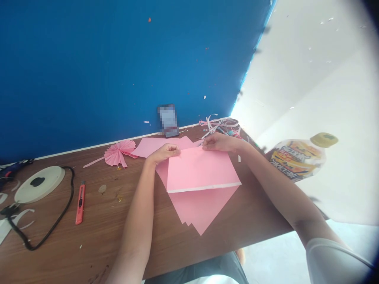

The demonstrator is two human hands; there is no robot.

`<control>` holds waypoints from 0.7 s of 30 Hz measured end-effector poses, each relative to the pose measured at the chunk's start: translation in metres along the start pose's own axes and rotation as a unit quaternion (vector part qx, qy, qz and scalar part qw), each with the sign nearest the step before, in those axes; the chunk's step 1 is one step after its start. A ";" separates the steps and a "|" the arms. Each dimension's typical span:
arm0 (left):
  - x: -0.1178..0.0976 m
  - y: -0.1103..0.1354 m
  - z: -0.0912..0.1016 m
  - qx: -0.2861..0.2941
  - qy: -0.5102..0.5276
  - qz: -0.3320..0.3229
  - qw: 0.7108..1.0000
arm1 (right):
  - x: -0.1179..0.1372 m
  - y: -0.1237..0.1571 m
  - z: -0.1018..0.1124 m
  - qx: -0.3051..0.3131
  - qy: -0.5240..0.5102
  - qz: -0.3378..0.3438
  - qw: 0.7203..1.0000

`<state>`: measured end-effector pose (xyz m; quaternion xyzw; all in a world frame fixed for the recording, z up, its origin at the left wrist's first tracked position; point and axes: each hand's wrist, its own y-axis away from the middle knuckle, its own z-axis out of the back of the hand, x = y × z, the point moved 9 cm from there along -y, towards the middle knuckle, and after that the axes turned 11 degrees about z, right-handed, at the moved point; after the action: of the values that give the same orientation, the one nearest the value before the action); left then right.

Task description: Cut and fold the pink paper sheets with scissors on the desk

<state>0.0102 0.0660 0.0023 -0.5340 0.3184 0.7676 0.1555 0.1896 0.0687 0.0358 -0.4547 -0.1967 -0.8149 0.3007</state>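
Note:
A sheet of pink paper [203, 167] with a white strip along its near edge is held by its far edge. At its far left corner, my left hand [166, 153] pinches that edge between thumb and fingers. My right hand [217, 142] grips the same edge farther right, fingers closed. Beneath the held sheet lie more pink sheets [203, 211], their pointed corners showing toward me. Another pink sheet [151, 146] spreads out behind my left hand. To the left of it rests a pleated pink paper fan [120, 153].
A phone [168, 120] leans against the blue wall. Paper strips [219, 124] pile up at the table's back right corner. A red box cutter [80, 203] and a round white lid-like disc [40, 184] with a black cable [66, 213] lie left. A yellow-capped bottle [299, 157] stands at right.

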 end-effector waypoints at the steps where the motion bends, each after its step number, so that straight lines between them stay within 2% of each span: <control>1: 0.001 0.000 0.004 -0.019 0.004 -0.004 1.000 | 0.002 0.001 0.004 -0.011 0.012 0.005 1.000; 4: 0.003 0.001 0.015 -0.068 0.014 -0.013 0.998 | 0.004 0.003 0.014 -0.041 0.021 0.008 0.999; 9: 0.008 0.006 0.032 -0.115 0.051 -0.030 0.992 | 0.002 0.007 0.028 -0.100 -0.005 0.005 0.995; 14: 0.012 0.009 0.038 -0.121 0.019 -0.031 0.992 | 0.003 0.012 0.042 -0.194 0.035 -0.004 0.980; 18: 0.014 0.009 0.047 -0.159 0.009 -0.040 0.986 | 0.002 0.013 0.046 -0.224 0.001 -0.006 0.975; 21: 0.015 0.009 0.048 -0.157 0.013 -0.044 0.987 | 0.001 0.015 0.053 -0.252 -0.015 -0.003 0.968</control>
<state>-0.0354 0.0891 0.0020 -0.5756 0.1721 0.7932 0.0991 0.2321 0.0889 0.0641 -0.5277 0.0089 -0.8321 0.1706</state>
